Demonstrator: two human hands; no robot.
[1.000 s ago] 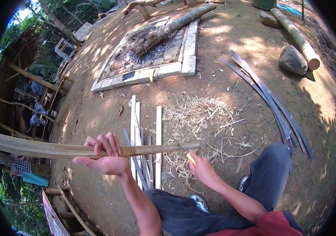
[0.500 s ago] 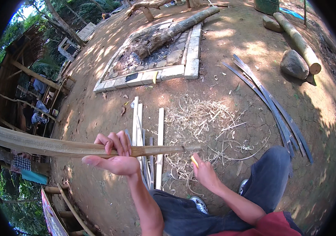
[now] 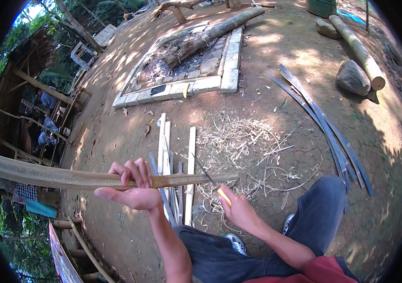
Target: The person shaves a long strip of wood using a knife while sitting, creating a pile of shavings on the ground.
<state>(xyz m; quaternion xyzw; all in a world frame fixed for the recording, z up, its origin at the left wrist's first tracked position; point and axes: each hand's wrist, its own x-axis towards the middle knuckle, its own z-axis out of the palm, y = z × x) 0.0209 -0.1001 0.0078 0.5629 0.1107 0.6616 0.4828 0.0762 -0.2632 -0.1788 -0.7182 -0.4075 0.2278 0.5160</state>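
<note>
A long split bamboo piece (image 3: 59,177) runs from the left rim toward the middle, its narrowed end above the ground. My left hand (image 3: 137,188) is closed round it, palm up, just left of a darker node. In my right hand (image 3: 239,210) is a knife (image 3: 223,195) with a yellow handle. Its thin dark blade slants up and left across the narrowed end; whether it touches the bamboo, I cannot tell. Below and beyond lie pale bamboo strips (image 3: 191,162) and a scatter of curled shavings (image 3: 238,137).
Long dark strips (image 3: 326,122) lie to the right. Farther off are a stone-edged fire pit (image 3: 229,80) with a log (image 3: 220,33), a boulder (image 3: 352,78) and a pole (image 3: 359,52). A wooden shelter (image 3: 26,94) with people stands at the left. My bent knee (image 3: 323,203) is at the lower right.
My right hand has shifted left and up, and the knife blade now shows across the bamboo's narrowed end. The left hand and the bamboo have moved slightly left.
</note>
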